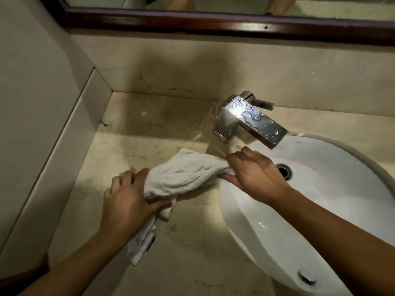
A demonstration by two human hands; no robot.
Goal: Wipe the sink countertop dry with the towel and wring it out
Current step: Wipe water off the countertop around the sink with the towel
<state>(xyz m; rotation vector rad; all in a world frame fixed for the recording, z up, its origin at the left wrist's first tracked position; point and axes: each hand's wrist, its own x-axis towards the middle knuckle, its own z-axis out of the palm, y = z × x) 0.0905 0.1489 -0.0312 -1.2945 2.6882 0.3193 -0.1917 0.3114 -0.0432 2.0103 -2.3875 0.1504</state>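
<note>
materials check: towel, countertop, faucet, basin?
Towel: white looped terry, likely cotton, soft folds. Countertop: beige polished stone, probably marble, brown veins and cracks. Faucet: mirror-finish metal, likely chrome-plated, beaded with droplets. Basin: glossy white, probably glazed ceramic.

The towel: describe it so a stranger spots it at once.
Start at the white oval sink; the beige marble countertop lies to its left. There, stretched between the left hand and right hand, is the towel, the only cloth, off-white and bunched.
</note>
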